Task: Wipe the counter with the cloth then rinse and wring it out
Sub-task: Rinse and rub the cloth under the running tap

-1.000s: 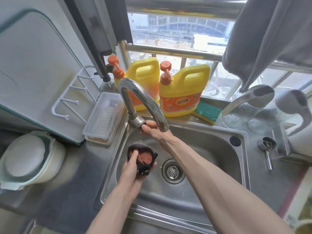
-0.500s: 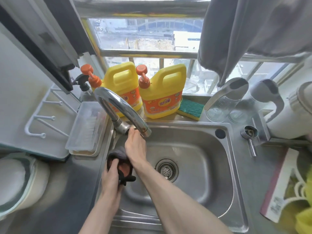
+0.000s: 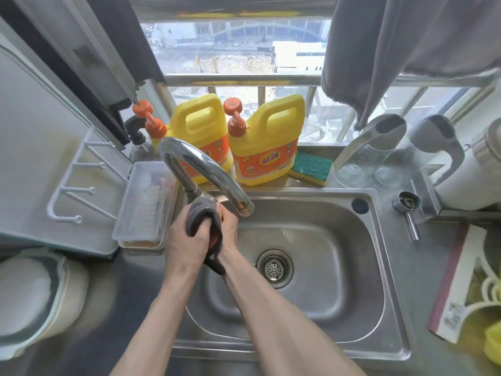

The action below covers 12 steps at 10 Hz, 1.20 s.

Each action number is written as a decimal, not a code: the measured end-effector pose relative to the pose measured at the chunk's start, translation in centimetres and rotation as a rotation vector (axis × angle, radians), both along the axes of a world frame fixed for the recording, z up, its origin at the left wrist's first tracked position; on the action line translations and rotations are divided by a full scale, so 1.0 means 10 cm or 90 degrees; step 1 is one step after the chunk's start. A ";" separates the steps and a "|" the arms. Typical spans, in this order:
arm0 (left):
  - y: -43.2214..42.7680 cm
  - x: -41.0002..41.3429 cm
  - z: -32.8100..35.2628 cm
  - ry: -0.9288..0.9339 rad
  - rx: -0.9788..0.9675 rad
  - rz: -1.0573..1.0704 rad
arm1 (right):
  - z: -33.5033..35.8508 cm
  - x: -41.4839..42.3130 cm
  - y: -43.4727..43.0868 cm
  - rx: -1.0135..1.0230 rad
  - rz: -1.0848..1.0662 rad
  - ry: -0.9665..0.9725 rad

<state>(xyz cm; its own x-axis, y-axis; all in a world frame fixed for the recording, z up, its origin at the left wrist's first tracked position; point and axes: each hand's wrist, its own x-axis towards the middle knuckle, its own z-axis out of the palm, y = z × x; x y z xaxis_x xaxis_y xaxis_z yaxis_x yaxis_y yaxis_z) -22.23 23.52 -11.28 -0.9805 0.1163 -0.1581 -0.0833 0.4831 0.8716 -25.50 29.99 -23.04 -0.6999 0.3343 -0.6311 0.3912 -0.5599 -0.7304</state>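
The steel bench (image 3: 81, 337) is being taken up largely by the sink (image 3: 352, 267), over whose left rear corner the curved tap (image 3: 206, 169) is arching. No running water can be made out. Beneath the spout, the left hand (image 3: 187, 240) and right hand (image 3: 229, 226) are being pressed together around the dark grey cloth (image 3: 202, 213) — both sets of fingers are being closed on it, the bundle being held above the basin and just in front of the tap's base. A dark tail of the cloth is being left hanging between the wrists.

The cloth is judged to be soft, limp and light, heavier and slippery if soaked. For wringing, it would best be gripped at its two ends and twisted in opposite directions — the loose tail being gathered in first.
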 end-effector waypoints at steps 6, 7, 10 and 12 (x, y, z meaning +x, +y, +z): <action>-0.23 -0.05 -0.04 -0.308 0.277 0.035 | 0.18 0.22 0.43 0.199 0.192 0.060; -0.35 0.00 -0.08 -0.354 0.315 -0.008 | 0.18 0.22 0.44 0.215 0.197 0.055; -0.36 0.08 -0.14 -0.375 0.333 0.042 | 0.21 0.24 0.32 0.255 0.138 0.097; -0.32 0.08 -0.14 -0.372 0.320 0.067 | 0.20 0.24 0.27 0.227 0.123 0.070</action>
<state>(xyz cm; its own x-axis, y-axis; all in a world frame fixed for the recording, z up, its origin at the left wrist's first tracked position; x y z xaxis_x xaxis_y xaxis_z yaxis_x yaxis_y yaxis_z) -21.40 20.31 -12.68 -0.7642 0.2217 -0.6057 -0.6202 0.0054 0.7844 -23.05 32.74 -21.07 -0.8282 0.3742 -0.4172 0.3728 -0.1879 -0.9087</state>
